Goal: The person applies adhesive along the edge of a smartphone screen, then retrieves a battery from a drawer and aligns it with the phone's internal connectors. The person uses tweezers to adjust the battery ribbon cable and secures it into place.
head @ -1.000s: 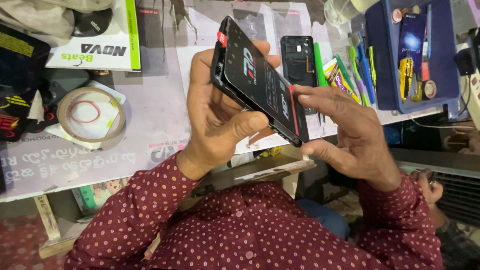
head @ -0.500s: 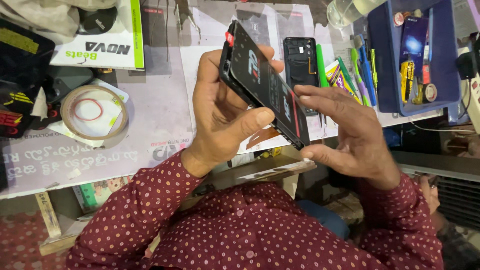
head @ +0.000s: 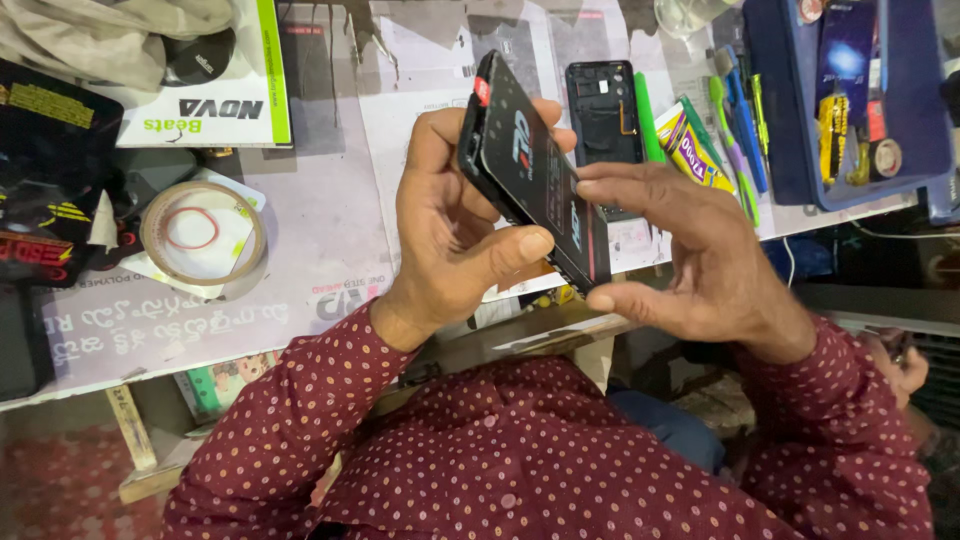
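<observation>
At the far left, a black printed pouch (head: 45,170) lies on the paper-covered workbench (head: 330,230), with a white and green box (head: 215,95) just above it. Beside these sits a roll of clear tape (head: 203,233) on a scrap of white card.

The left hand (head: 450,235) is closed around a black phone (head: 535,185), held tilted above the bench near the middle of the view: fingers wrap behind its upper edge and the thumb presses on the lower part of the dark screen. The phone carries a red tab at its top corner.

The right hand (head: 690,255) meets the phone from the right, pinching its lower right edge, with the forefinger laid along the side and the thumb under the bottom corner.

Behind the phone, flat on the bench, lies 1 opened phone back shell (head: 605,115). To its right are a green stick, a small yellow and purple tube (head: 693,152) and several coloured brushes (head: 735,130). Farther right, a blue tray (head: 905,110) holds small tools and parts.

Maroon dotted sleeves (head: 330,400) fill the lower view.
</observation>
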